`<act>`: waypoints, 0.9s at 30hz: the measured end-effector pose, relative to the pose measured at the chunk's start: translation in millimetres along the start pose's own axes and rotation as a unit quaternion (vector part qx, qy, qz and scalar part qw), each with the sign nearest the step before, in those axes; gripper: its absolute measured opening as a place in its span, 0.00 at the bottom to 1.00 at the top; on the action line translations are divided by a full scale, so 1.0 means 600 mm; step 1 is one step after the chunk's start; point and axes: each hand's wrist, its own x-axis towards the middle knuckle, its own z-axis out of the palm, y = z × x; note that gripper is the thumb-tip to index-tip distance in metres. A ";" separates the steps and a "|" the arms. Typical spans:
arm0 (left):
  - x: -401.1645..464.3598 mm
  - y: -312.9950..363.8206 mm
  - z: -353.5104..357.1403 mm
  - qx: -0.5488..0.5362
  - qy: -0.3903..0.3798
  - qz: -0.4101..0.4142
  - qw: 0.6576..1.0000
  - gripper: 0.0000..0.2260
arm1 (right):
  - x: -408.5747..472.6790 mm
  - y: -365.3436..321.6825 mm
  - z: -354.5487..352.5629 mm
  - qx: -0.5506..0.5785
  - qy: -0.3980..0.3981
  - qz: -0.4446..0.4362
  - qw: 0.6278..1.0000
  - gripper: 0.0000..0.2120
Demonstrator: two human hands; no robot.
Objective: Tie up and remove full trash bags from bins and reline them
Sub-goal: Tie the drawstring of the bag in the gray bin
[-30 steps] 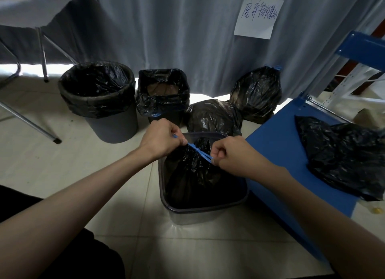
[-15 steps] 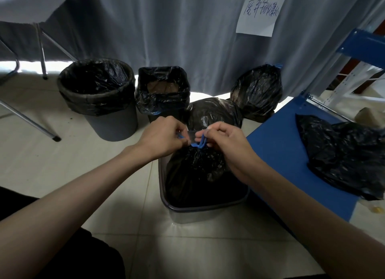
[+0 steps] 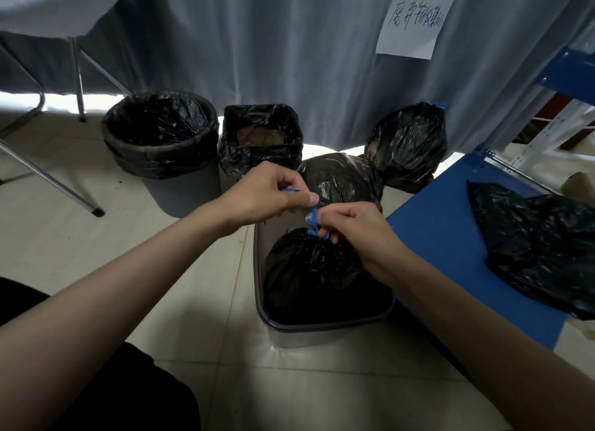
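A full black trash bag [image 3: 309, 266] sits inside a grey rectangular bin [image 3: 260, 269] on the tiled floor. Its mouth is gathered shut by a blue drawstring [image 3: 313, 222]. My left hand [image 3: 267, 193] pinches one end of the drawstring above the bag's neck. My right hand [image 3: 354, 229] pinches the string at the knot, right next to the left hand. Behind the bin lie two tied black bags, one close [image 3: 341, 181] and one farther right [image 3: 407, 145] with a blue tie on top.
A round grey bin [image 3: 161, 144] and a square bin [image 3: 260, 140], both lined with black bags, stand by the grey curtain [image 3: 289, 44]. A blue shelf board [image 3: 450, 243] at right carries a loose black bag [image 3: 541, 250]. Metal table legs [image 3: 48, 176] are at left.
One second ago my hands held the drawstring stretched between them. They have since come together above the bag's neck, and the string is now bunched at the knot.
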 end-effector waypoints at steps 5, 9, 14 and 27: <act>0.002 0.006 0.020 -0.100 0.018 -0.016 0.995 0.09 | -0.004 -0.001 -0.006 0.001 -0.051 -0.018 0.999 0.08; 0.001 0.000 0.024 -0.145 0.007 -0.006 0.989 0.11 | 0.001 0.006 -0.008 0.048 -0.030 0.007 0.998 0.08; 0.004 -0.021 0.026 -0.093 -0.010 0.011 0.996 0.13 | 0.002 0.006 -0.012 0.113 -0.033 0.047 0.992 0.10; 0.002 -0.023 0.043 0.009 0.046 0.041 0.998 0.06 | -0.003 0.003 -0.016 0.180 -0.013 0.057 0.982 0.06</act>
